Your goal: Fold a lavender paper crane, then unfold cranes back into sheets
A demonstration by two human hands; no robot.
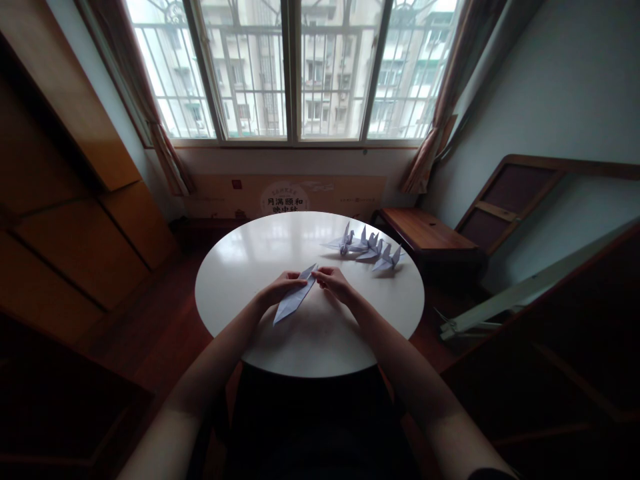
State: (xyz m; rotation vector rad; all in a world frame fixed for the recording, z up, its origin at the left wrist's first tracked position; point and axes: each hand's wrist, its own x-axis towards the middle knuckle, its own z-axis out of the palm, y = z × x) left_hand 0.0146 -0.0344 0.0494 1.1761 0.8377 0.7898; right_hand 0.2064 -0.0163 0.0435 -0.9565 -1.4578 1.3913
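In the head view, a round, glossy white table point(230, 280) stands in front of the person, and a pale bluish-white, long pointed piece of folded paper point(293, 303) is held over its middle, slanting with one tip towards the table's near edge; whether that tip touches the tabletop cannot be told. The left hand point(283, 288) is closed on the paper's side, thumb on top and the fingers partly hidden. The right hand point(334, 281) is curled, with thumb and forefinger together at the paper's far tip, seemingly pinching it. Several pale bluish-white folded paper birds with pointed wings point(371, 249) stand close together near the table's far right edge. Beyond the table's far edge are a tan printed panel with dark characters point(345, 190) and a wide, barred window point(330, 87); a low brown wooden bench point(425, 229) stands to the table's right.
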